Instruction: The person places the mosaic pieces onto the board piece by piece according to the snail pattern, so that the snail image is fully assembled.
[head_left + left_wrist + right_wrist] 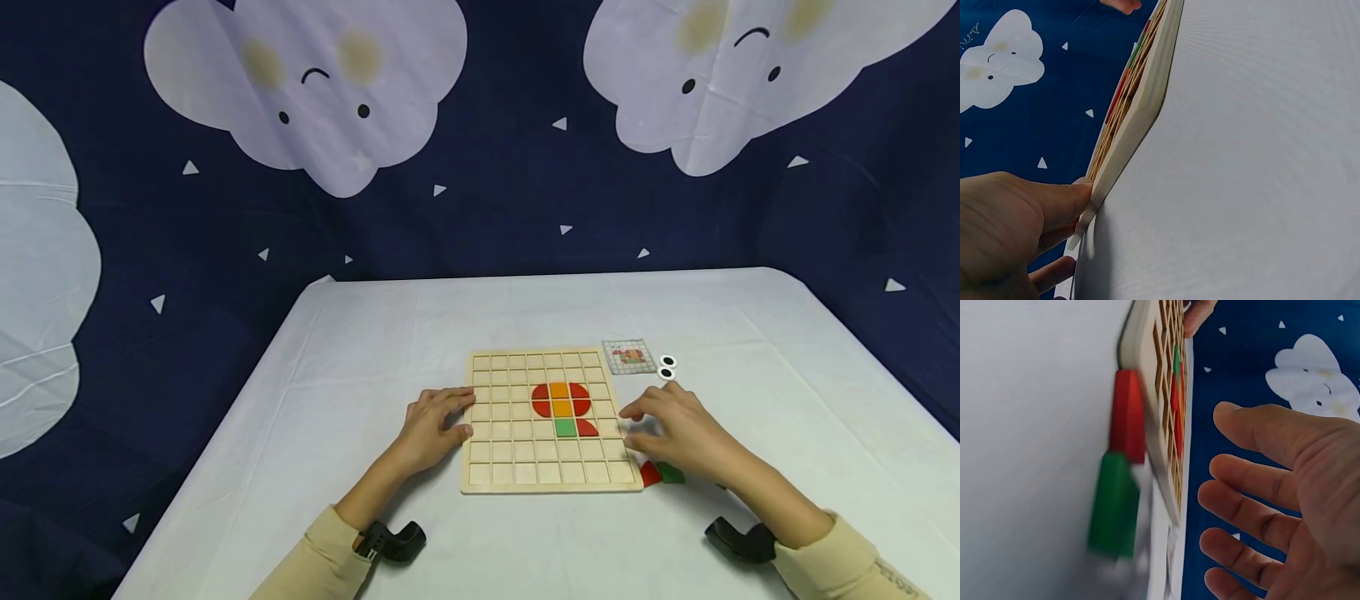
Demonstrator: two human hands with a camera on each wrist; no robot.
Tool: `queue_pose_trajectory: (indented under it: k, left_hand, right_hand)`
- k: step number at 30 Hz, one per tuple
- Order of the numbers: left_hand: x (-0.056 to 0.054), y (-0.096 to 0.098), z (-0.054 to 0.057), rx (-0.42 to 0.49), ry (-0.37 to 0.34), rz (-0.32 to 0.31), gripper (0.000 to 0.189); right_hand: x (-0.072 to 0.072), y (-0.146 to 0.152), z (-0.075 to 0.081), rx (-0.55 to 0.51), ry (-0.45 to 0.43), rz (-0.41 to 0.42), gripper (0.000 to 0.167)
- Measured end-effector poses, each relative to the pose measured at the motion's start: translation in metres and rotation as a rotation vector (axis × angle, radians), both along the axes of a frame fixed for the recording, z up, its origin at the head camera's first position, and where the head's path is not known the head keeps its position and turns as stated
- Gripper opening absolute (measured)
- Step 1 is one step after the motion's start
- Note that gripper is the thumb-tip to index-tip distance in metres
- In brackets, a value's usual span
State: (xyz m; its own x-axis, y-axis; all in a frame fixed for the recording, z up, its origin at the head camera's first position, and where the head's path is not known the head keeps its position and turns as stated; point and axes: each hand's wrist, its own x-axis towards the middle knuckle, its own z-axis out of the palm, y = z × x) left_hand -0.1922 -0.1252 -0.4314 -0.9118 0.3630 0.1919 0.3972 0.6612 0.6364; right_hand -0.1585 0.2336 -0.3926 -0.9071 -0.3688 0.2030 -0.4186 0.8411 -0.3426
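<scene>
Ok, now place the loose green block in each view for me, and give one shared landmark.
Head: the loose green block lies right of the lower part of the grid board, past a red block.
Left wrist: not in this picture.
Right wrist: left of centre, low, directly below the red block.
Shared landmark: the grid board.

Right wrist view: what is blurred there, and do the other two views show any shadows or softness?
Right wrist: the green piece is smeared, most at its lower end, the red piece less so; left wrist: a soft shadow falls on the white cloth beside the board; head: faint shadows beside both forearms, the card too small for fine detail.
</scene>
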Motion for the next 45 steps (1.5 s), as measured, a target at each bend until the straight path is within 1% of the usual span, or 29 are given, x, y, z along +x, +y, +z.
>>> queue_pose_trajectory:
  k: [7, 11, 16, 19, 28, 39, 45]
  left_hand:
    - [0.001, 0.0, 0.001, -0.004, -0.014, 0.006, 0.045]
    - [0.001, 0.0, 0.002, -0.007, -0.028, 0.008, 0.044]
    - [0.001, 0.001, 0.002, -0.008, -0.024, 0.007, 0.044]
    - [0.001, 0.001, 0.002, -0.004, -0.026, 0.007, 0.044]
    - [0.002, 0.001, 0.002, 0.005, -0.039, 0.005, 0.044]
    - [0.002, 0.0, 0.002, -0.002, -0.034, 0.003, 0.044]
    - [0.002, 0.001, 0.003, 0.003, -0.033, -0.002, 0.044]
  right_hand:
    - [0.019, 0.019, -0.004, 0.004, 0.028, -0.024, 0.031]
    - [0.029, 0.027, -0.009, 0.003, 0.052, -0.021, 0.033]
    - [0.038, 0.034, -0.016, 0.008, 0.122, -0.005, 0.037]
    - [0.041, 0.037, -0.02, 0.008, 0.145, -0.002, 0.037]
    - [0.044, 0.039, -0.024, 0.009, 0.115, -0.009, 0.034]
    - [0.042, 0.039, -0.027, 0.014, 0.116, -0.019, 0.031]
    - [0.041, 0.038, -0.023, 0.019, 0.116, -0.041, 0.029]
